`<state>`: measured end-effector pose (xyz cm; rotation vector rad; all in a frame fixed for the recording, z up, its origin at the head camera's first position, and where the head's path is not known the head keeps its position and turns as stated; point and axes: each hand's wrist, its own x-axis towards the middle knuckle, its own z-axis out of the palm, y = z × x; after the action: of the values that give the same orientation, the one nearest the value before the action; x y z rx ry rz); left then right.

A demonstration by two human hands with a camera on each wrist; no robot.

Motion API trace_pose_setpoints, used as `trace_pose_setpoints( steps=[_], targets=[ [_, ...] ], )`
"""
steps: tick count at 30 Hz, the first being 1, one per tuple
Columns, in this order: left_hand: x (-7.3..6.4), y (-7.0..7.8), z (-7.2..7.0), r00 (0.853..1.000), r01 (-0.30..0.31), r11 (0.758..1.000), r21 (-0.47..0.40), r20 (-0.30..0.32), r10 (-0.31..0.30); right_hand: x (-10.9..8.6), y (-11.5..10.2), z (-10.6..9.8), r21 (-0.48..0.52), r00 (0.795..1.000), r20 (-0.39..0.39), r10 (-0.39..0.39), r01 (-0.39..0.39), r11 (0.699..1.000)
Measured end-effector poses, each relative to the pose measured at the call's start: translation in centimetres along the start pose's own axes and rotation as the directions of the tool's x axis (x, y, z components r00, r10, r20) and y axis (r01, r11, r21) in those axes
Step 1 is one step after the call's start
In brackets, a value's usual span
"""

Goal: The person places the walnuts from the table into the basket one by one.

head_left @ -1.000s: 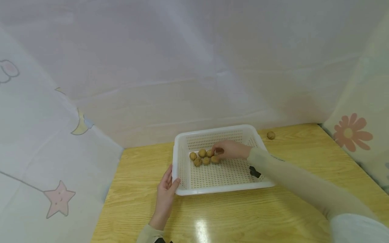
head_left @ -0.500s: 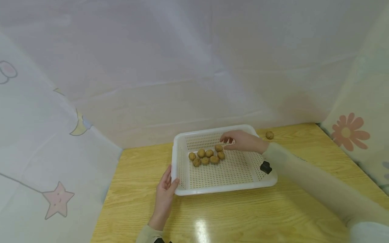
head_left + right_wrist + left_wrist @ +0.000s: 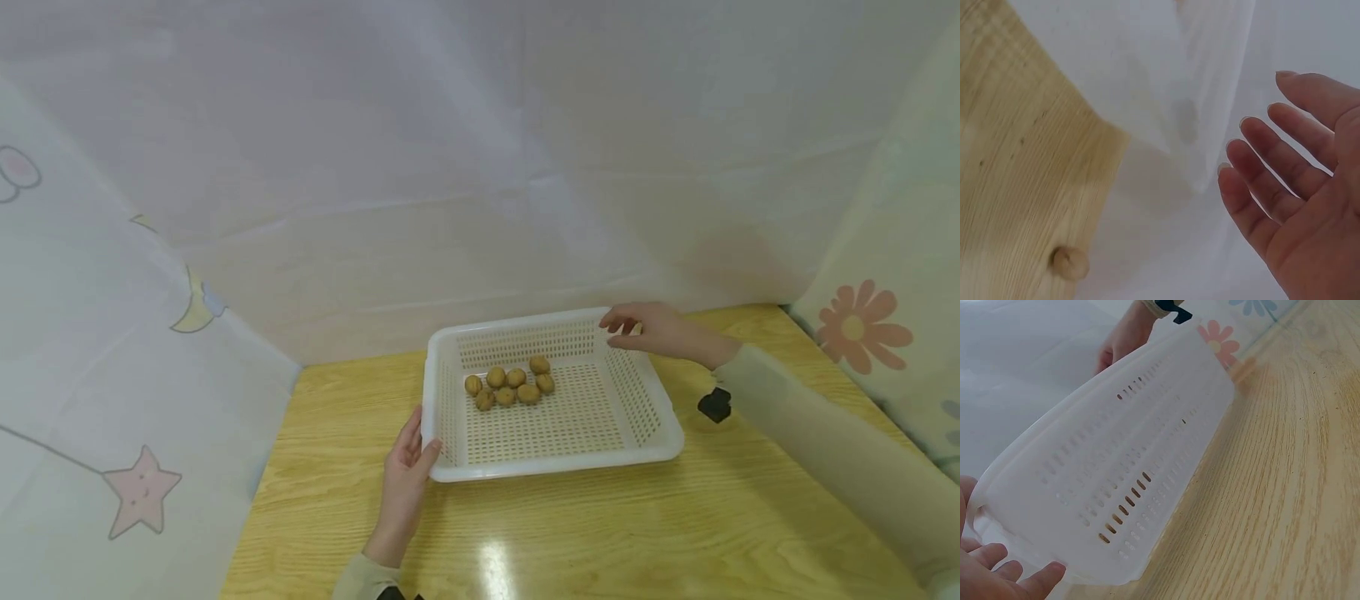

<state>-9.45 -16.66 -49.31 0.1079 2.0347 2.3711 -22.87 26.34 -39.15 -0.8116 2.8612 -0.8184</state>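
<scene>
A white plastic basket (image 3: pixel 555 467) with slotted walls stands on the wooden table. Several walnuts (image 3: pixel 516 378) lie grouped in its left half. My left hand (image 3: pixel 406 471) grips the basket's left side, its thumb over the rim; in the left wrist view its fingers curl about the basket's end. Over the far right corner of the basket hovers my right hand (image 3: pixel 660 331), holding nothing. The right wrist view has its fingers (image 3: pixel 1272 181) loosely spread. A lone walnut (image 3: pixel 1071 263) sits on the table near the back edge there; the right hand hides it in the head view.
The wooden table (image 3: pixel 600 542) extends to the right and in front of the basket. Behind it hangs a pale sheet (image 3: pixel 450 250), close to the back edge. Side sheets carry a printed star (image 3: pixel 144 492) and a flower (image 3: pixel 862 326).
My right hand has let go of a walnut beside the others, then risen and moved right, out over the basket's right rim. The left hand keeps its hold on the basket.
</scene>
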Motion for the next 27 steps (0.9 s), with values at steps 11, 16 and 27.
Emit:
trace_pose_setpoints(
  steps=[11,16,27],
  targets=[
    [0.1,0.0,-0.3,1.0,-0.002,1.0,0.004,-0.013,0.002,-1.4,5.4,-1.9,0.024,0.988,-0.037,0.149,-0.149,0.989],
    [0.1,0.0,-0.3,1.0,0.0,1.0,0.013,-0.009,0.0,-2.0,8.5,-1.3,0.03,0.977,-0.011,0.212,-0.211,0.977],
    [0.2,-0.2,-0.1,1.0,0.006,1.0,-0.007,0.0,-0.006,-2.2,13.0,0.9,0.014,0.928,-0.016,0.371,-0.371,0.929]
  ],
)
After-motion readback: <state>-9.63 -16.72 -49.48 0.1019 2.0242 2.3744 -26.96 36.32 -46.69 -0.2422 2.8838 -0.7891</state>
